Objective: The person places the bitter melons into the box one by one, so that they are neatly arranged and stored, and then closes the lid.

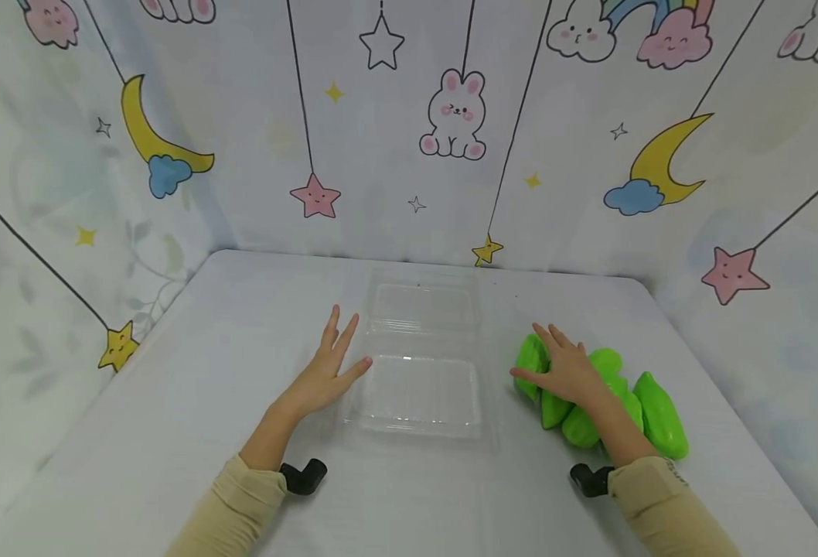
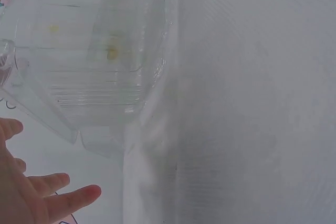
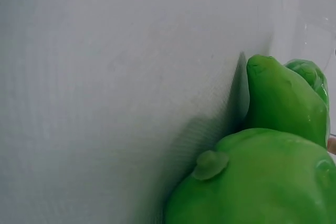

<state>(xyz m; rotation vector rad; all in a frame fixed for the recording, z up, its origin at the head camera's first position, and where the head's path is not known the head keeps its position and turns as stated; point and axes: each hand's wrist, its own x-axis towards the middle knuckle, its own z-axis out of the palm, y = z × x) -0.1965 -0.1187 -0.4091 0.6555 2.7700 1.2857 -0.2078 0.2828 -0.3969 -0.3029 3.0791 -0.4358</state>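
Note:
In the head view, a clear plastic clamshell box (image 1: pixel 419 394) lies opened flat in the middle of the white table, its second half (image 1: pixel 419 308) on the far side. My left hand (image 1: pixel 322 377) is just left of the box, fingers spread, with the thumb at its edge; it grips nothing. Several glossy, bright green, fruit-like pieces (image 1: pixel 661 418) are bunched on the right, one long and pointed. Over that bunch my right hand (image 1: pixel 567 371) stretches out with spread fingers, partly hiding it. The right wrist view shows a rounded green piece (image 3: pixel 262 182) with a stubby stem up close.
White cloth covers the table (image 1: pixel 242 309). A printed curtain (image 1: pixel 381 155) with moons, stars and rabbits stands behind and at both sides. Black wrist devices (image 1: pixel 303 477) stick out beside the beige sleeves (image 1: pixel 231 503).

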